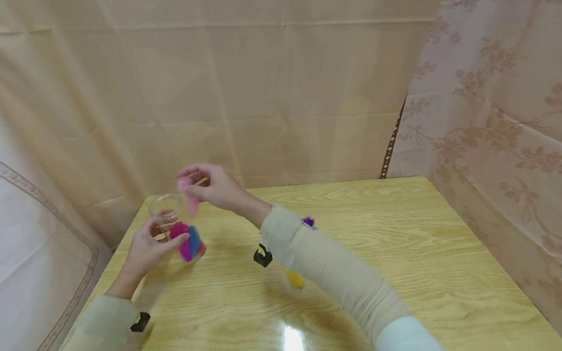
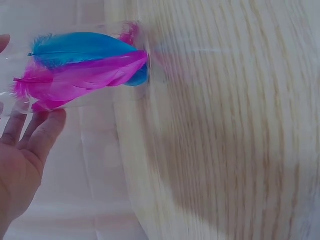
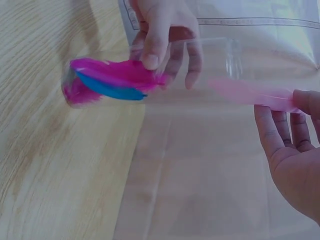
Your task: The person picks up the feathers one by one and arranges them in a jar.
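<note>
My left hand [image 1: 148,244] grips a clear jar [image 1: 165,206] around its side at the left of the table. Magenta feathers [image 3: 112,72] and a blue feather [image 3: 110,90] show through the wall, gathered toward the jar's bottom. The jar's base meets the wooden surface in the left wrist view. Just beside the open rim, my right hand [image 1: 215,186] pinches a pale pink feather [image 3: 250,94] between thumb and fingers, its tip hanging down. In the right wrist view that tip points at the jar's mouth.
On the wooden table [image 1: 377,224], a yellow feather [image 1: 293,279] and a small purple tuft [image 1: 309,222] lie near my right forearm, partly covered by the sleeve. A beige curtain [image 1: 281,97] hangs behind the table, with a flowered cloth [image 1: 500,122] at the right.
</note>
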### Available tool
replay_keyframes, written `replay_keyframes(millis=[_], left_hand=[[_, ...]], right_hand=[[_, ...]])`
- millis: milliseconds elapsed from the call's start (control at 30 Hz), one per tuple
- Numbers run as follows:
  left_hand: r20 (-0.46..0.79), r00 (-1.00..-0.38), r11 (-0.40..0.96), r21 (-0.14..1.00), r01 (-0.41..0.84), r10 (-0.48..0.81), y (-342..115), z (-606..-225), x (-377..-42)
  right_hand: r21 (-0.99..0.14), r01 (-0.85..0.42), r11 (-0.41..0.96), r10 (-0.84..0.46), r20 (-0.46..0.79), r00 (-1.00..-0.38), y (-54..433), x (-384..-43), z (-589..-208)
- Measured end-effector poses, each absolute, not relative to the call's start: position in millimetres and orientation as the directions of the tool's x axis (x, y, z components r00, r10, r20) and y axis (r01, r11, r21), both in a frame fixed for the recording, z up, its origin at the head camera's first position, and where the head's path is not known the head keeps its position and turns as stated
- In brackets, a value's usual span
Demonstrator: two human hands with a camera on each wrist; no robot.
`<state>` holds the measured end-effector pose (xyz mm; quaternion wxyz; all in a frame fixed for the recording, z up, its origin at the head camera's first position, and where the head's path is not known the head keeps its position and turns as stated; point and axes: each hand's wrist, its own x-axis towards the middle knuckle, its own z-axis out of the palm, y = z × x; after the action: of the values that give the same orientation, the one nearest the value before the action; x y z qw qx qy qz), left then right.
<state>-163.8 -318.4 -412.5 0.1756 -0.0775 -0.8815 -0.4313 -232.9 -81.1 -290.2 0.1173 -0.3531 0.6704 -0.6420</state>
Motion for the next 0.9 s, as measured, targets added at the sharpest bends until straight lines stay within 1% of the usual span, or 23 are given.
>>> replay_keyframes(millis=[200, 300, 467, 667, 800, 900], left_hand=[[0.338, -0.941, 0.619, 0.742, 0.256, -0.017, -317, -410, -165], [0.32, -0.947, 0.613, 0.752, 0.243, -0.017, -316, -410, -164], [0.341, -0.94, 0.613, 0.747, 0.259, -0.018, -315, -409, -162], [0.344, -0.939, 0.619, 0.74, 0.264, -0.01, -317, -409, -162], [0.345, -0.938, 0.614, 0.743, 0.266, -0.011, -319, -409, -166], [0.355, -0.935, 0.601, 0.749, 0.278, -0.01, -319, -409, -168]], right_hand=[[-0.946, -0.301, -0.12, -0.627, 0.307, -0.716, -85, -229, -278], [-0.942, -0.302, -0.146, -0.605, 0.327, -0.726, -90, -226, -273], [-0.921, -0.35, -0.171, -0.544, 0.384, -0.746, -100, -221, -268], [-0.886, -0.445, -0.126, -0.506, 0.444, -0.74, -111, -218, -268], [-0.882, -0.465, -0.08, -0.52, 0.434, -0.735, -118, -221, -273], [-0.889, -0.457, -0.045, -0.528, 0.409, -0.744, -123, -224, -277]])
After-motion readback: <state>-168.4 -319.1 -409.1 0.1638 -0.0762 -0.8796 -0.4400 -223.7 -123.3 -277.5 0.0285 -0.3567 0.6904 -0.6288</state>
